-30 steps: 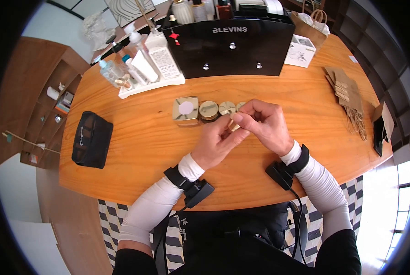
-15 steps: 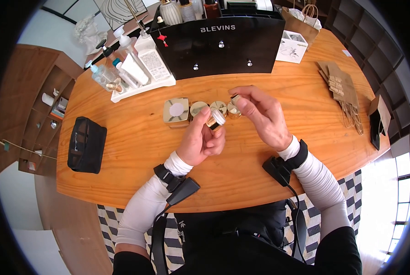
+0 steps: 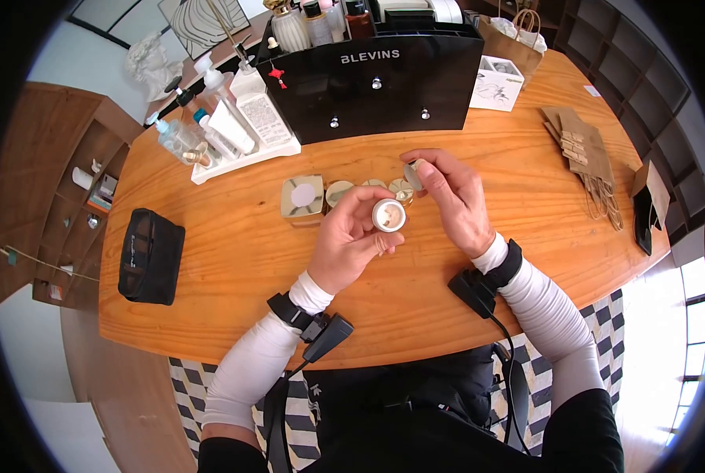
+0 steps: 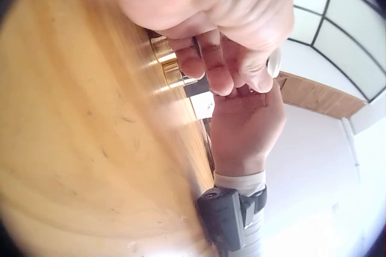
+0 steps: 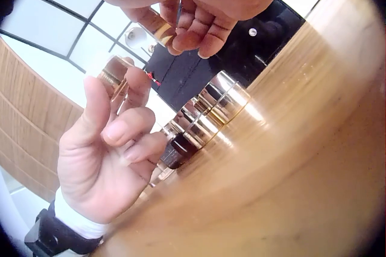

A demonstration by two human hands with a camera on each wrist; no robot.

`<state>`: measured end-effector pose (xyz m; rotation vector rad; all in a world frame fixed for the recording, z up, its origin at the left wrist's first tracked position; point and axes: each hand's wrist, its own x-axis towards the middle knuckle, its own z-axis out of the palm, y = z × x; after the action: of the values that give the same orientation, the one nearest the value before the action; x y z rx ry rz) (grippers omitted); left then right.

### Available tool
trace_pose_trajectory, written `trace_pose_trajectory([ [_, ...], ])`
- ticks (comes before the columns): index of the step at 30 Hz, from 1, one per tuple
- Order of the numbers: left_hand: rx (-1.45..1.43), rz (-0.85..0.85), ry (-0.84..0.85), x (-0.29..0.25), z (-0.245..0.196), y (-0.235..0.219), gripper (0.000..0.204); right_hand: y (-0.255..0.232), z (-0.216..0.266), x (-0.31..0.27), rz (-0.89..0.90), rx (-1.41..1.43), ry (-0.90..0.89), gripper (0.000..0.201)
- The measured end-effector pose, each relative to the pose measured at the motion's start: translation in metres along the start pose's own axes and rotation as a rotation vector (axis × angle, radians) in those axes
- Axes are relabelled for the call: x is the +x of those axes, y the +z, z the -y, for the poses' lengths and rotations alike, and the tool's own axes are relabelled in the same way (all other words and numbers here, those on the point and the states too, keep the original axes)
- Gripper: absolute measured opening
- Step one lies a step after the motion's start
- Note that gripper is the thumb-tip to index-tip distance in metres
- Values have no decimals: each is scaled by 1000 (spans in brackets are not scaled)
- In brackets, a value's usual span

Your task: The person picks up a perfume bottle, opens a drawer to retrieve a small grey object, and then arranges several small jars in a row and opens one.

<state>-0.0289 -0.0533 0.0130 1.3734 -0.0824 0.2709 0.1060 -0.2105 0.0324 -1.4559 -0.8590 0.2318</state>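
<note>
My left hand [image 3: 348, 248] grips a small cream jar [image 3: 388, 215] by its sides, its open mouth turned up to the head view with pale cream inside. In the right wrist view the jar [image 5: 114, 75] shows a gold body. Apart from it, my right hand [image 3: 461, 203] pinches the jar's gold lid [image 3: 412, 175] between thumb and fingers, tilted on edge. Behind the hands stand gold-lidded jars [image 3: 402, 191] in a row. At the row's left end is a square gold-topped container [image 3: 302, 206] with a pale lilac disc on top.
A white tray [image 3: 210, 172] of pump bottles and tubes stands at the back left, beside a black drawer box [image 3: 368, 102]. Left on the wooden table [image 3: 234, 292] lies a black mesh pouch [image 3: 152, 256]. Folded brown paper bags [image 3: 585, 158] lie at the right.
The hands, together at the jar a second ago, have separated, with the lid now off in the right hand. Since half a second ago the left hand has turned the jar's mouth upward.
</note>
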Motion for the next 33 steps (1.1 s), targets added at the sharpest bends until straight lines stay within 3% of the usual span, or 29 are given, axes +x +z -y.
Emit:
trace_pose_trajectory([
  [7,56,-86,56,2,0,0,45,1,0,1,-23,-25,-31,32],
  [33,93,-127,48,2,-1,2,47,4,-2,0,-11,-27,-43,32],
])
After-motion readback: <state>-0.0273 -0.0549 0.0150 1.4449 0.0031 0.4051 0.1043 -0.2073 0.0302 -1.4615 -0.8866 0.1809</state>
